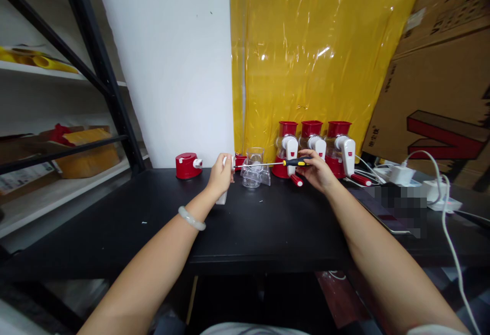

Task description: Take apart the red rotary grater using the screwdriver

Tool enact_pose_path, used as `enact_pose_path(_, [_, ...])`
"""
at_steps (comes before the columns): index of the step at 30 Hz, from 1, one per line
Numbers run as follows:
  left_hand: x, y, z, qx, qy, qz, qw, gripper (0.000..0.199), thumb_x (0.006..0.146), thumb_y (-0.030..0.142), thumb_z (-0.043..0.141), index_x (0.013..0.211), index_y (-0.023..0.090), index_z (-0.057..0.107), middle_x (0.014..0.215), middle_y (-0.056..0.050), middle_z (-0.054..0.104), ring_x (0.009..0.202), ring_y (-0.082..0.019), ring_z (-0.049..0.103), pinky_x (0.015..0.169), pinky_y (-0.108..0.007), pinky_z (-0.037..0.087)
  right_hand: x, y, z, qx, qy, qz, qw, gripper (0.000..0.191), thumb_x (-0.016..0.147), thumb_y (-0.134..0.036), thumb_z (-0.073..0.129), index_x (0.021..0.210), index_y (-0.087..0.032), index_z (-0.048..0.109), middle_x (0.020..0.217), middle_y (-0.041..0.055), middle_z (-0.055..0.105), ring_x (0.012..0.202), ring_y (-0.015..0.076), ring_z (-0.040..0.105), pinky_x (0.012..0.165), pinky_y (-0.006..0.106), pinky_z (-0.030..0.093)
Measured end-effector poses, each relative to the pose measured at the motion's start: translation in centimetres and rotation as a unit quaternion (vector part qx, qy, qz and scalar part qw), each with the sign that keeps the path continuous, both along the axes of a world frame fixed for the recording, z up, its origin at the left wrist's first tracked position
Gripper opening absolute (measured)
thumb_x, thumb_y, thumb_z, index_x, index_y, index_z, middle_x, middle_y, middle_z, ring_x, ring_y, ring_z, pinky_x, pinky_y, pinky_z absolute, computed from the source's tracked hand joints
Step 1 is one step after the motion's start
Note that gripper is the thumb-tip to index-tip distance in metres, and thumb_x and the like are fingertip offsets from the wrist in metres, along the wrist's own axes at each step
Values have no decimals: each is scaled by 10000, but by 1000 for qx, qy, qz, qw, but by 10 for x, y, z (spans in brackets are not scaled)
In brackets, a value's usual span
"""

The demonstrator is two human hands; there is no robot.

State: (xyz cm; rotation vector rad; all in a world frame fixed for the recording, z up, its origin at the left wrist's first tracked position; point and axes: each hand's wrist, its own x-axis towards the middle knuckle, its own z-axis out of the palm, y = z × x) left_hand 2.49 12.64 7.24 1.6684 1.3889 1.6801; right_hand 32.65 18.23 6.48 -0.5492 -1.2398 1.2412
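Note:
My left hand [221, 175] is closed around a white plastic crank arm [222, 198], most of it hidden by the fingers. In my right hand [317, 170] is a screwdriver [294, 162] with a black and yellow handle, held level. Its shaft points left, and the tip reaches the white part at my left hand; whether it sits in a screw I cannot tell. Behind the shaft stands a clear plastic housing [251, 177], with a red part [240, 161] beside it. A red base [187, 166] with a white knob stands left of my left hand.
Three red and white hand-crank graters [288, 143] stand in a row at the back right. White chargers and cables [401, 174] lie by a dark tablet [377, 207] on the right. A large cardboard box [432, 85] leans behind them; a shelf rack [111, 105] borders the left.

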Motion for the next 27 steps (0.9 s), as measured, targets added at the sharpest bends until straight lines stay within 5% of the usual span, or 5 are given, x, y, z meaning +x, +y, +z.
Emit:
enact_pose_path(8, [-2,2,2,10,-23,1,1000,304,924,500,405,939,218,516,547,62,482,422,-97,475,426,-202,440,-2,13,-9,33,-122,-96,987,423,782,-661,601,821,-240,599,577,-26,522,471,127,493,476,284,429])
enact_pose_path(15, [-1,2,1,3,-24,4,1000,295,927,489,402,947,216,514,561,54,489,426,-103,477,415,-208,445,-4,5,-4,12,-57,-58,997,353,657,-501,767,782,-229,579,671,-35,556,541,96,501,489,237,403])
enact_pose_path(27, [0,-1,2,1,-8,3,1000,291,928,483,394,943,218,514,560,51,489,425,-108,481,411,-213,445,1,-3,-1,7,-6,1,1000,355,593,-231,700,930,-286,600,812,-29,566,685,134,550,622,286,485])
